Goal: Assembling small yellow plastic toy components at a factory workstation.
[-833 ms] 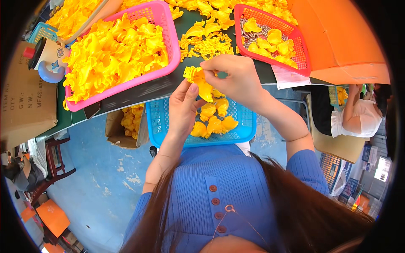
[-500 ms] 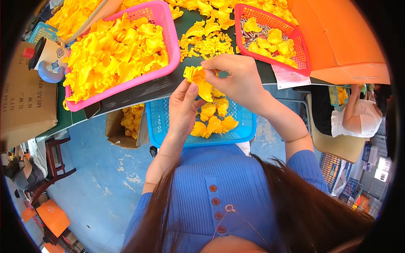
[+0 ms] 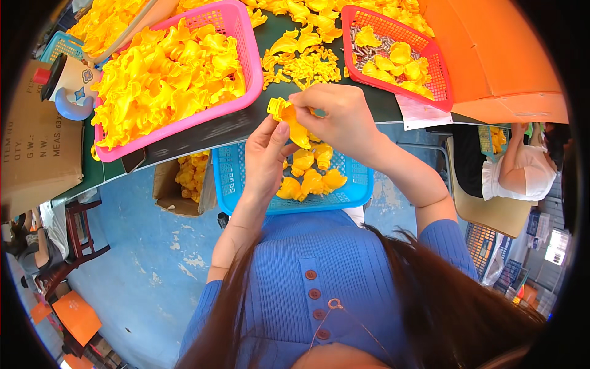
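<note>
A curved yellow plastic shell piece (image 3: 297, 131) is gripped between the thumb and fingers of my left hand (image 3: 265, 154), above the blue basket (image 3: 222, 184). My right hand (image 3: 344, 117) is closed in a pinch, fingertips against the shell's inner side. Whatever sits between those fingertips is hidden. Several rounded yellow plastic pieces (image 3: 312, 182) lie in the blue basket below. Just beyond my hands, small yellow plastic parts (image 3: 313, 66) are heaped on the dark green tabletop (image 3: 270, 24).
A pink basket (image 3: 255, 74) heaped with yellow shells stands at left. At right, a red basket (image 3: 444, 83) holds small metallic parts and yellow pieces, beside an orange box (image 3: 491, 55). A mug (image 3: 77, 86) and carton (image 3: 43, 141) stand far left. Another person (image 3: 522, 166) sits at right.
My right hand has shifted slightly left and down, bringing its fingertips against the inside of the shell. My left hand keeps its hold in nearly the same place.
</note>
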`<act>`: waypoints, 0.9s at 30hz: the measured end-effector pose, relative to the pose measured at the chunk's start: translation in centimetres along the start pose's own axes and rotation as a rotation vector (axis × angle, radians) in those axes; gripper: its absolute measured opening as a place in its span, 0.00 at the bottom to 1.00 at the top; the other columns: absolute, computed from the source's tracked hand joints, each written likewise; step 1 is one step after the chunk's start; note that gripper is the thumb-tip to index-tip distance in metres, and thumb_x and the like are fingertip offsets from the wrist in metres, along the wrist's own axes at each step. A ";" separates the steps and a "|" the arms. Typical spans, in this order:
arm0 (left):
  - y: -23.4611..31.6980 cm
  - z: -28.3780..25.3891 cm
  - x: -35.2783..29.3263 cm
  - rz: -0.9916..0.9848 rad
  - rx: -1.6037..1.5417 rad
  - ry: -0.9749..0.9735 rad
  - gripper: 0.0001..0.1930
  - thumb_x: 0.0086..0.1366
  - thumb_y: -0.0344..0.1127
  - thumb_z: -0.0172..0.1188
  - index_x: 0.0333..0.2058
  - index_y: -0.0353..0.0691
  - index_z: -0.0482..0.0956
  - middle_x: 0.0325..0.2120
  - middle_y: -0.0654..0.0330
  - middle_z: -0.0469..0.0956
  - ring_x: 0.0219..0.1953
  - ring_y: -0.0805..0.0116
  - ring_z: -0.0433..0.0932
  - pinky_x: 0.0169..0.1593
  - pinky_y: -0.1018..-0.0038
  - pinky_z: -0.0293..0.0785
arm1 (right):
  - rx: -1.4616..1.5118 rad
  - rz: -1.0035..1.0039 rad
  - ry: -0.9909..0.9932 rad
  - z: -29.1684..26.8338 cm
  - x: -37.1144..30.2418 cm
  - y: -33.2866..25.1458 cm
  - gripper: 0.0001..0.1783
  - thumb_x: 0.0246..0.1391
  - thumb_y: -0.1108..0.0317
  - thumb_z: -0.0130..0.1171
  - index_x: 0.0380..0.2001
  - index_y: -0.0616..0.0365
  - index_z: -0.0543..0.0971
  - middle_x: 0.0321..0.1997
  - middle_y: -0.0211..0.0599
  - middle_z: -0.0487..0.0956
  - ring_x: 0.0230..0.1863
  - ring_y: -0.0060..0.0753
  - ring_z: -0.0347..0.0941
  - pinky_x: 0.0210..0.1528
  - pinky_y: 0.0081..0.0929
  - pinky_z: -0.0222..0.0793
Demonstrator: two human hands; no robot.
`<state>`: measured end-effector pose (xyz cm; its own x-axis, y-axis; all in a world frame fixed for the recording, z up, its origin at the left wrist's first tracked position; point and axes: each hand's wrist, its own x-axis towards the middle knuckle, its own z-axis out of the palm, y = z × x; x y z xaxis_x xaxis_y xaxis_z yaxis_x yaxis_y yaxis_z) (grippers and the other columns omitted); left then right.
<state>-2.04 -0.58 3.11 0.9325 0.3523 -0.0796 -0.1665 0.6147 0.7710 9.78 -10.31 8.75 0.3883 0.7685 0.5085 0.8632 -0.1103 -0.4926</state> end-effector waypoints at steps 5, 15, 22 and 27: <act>-0.1 -0.1 0.2 0.009 0.006 0.014 0.19 0.66 0.37 0.49 0.53 0.36 0.66 0.46 0.61 0.72 0.47 0.73 0.73 0.47 0.74 0.72 | -0.004 -0.053 -0.013 0.4 -0.3 0.4 0.04 0.41 0.75 0.60 0.24 0.61 0.78 0.27 0.37 0.79 0.26 0.34 0.77 0.27 0.24 0.72; -0.8 -0.4 0.3 0.008 0.011 0.017 0.19 0.66 0.38 0.50 0.52 0.35 0.68 0.45 0.60 0.73 0.46 0.71 0.74 0.48 0.73 0.72 | 0.324 0.268 -0.124 0.2 -0.4 1.5 0.05 0.42 0.76 0.61 0.24 0.67 0.79 0.28 0.41 0.80 0.29 0.26 0.78 0.32 0.19 0.73; 0.4 -0.1 0.7 -0.004 0.137 -0.033 0.19 0.65 0.40 0.51 0.49 0.33 0.70 0.42 0.59 0.74 0.44 0.71 0.75 0.47 0.73 0.73 | 0.202 0.132 -0.061 -0.6 0.0 1.5 0.03 0.41 0.76 0.61 0.22 0.64 0.78 0.26 0.38 0.80 0.29 0.27 0.78 0.31 0.20 0.73; 0.1 0.3 0.6 0.054 0.030 0.001 0.17 0.65 0.38 0.51 0.48 0.32 0.70 0.41 0.59 0.75 0.42 0.71 0.75 0.47 0.73 0.73 | 0.153 -0.020 0.007 -0.2 -0.1 1.5 0.03 0.41 0.76 0.62 0.22 0.63 0.78 0.25 0.38 0.80 0.29 0.29 0.78 0.31 0.21 0.73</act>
<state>-1.37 -0.52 3.36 0.9221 0.3852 -0.0382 -0.2068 0.5737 0.7925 11.09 -10.67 8.06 0.3747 0.7651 0.5237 0.8118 0.0021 -0.5839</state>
